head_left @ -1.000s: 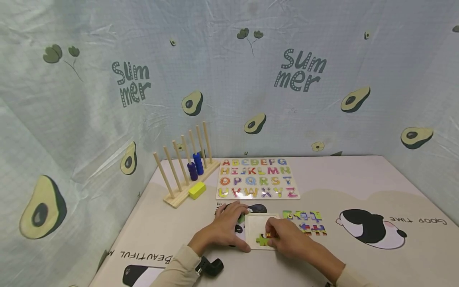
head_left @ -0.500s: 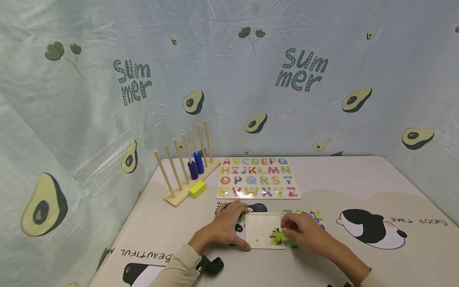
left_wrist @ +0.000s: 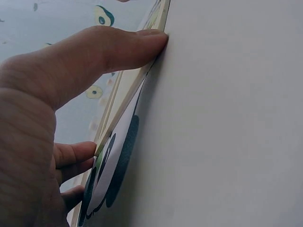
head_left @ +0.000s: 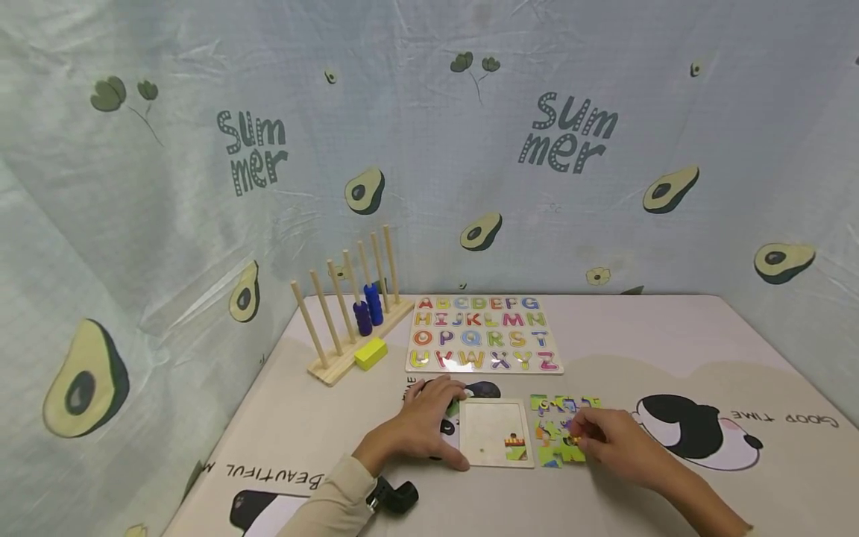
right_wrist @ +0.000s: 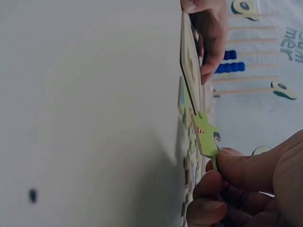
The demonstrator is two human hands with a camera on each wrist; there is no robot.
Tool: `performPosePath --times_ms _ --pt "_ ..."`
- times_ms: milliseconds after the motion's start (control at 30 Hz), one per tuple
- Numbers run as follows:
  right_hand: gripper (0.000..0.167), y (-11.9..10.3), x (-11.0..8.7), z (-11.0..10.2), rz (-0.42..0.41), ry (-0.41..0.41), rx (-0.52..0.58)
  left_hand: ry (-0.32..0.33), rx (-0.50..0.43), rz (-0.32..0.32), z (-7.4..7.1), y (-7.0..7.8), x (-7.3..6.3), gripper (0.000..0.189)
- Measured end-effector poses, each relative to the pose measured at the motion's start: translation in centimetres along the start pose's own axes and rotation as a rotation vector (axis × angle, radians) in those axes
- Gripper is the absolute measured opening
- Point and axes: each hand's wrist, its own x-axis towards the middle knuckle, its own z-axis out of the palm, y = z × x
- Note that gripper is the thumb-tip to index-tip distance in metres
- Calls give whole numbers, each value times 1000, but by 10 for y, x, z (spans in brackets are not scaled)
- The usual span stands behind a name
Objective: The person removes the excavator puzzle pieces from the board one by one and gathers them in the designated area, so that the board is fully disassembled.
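Observation:
A shallow square puzzle tray (head_left: 493, 404) lies on the table, with one puzzle piece (head_left: 515, 447) in its near right corner. My left hand (head_left: 426, 425) holds the tray's left side, thumb at the near corner and fingers at the far one; the left wrist view shows this thumb (left_wrist: 123, 47) against the rim. Over the loose pieces right of the tray, my right hand (head_left: 614, 440) pinches a green puzzle piece (right_wrist: 206, 137) between thumb and finger, its surface turned toward the right wrist camera. Several loose pieces (head_left: 546, 432) lie flat beneath, partly hidden by this hand.
Behind the tray lies an alphabet board (head_left: 483, 335). At the back left stands a wooden peg rack (head_left: 329, 373) with blue and purple beads, a yellow block (head_left: 370, 353) beside it. A patterned curtain (head_left: 416, 149) closes off the back and sides.
My right hand has moved right from the tray with the green puzzle piece, to above the loose pieces. The left hand stays on the tray.

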Motion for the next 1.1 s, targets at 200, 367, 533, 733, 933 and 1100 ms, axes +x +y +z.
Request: performPosePath --times_ms 200,367,533,733,933,1100 --pt "14 8 -6 2 22 -2 -35 3 1 2 -1 0 -1 99" --pt "19 9 -6 5 9 19 -93 4 -2 1 -1 0 -1 98" --pt "19 4 -5 4 34 23 -128 7 -4 4 -1 1 -1 98" --pt "19 1 -4 5 71 16 -139 3 -6 5 -1 2 0 97" --pt "23 -3 -2 5 42 8 -123 -1 -9 -2 -2 3 -1 96" --pt "23 -9 4 7 -5 -15 -111 0 -12 -4 -3 4 -1 96"
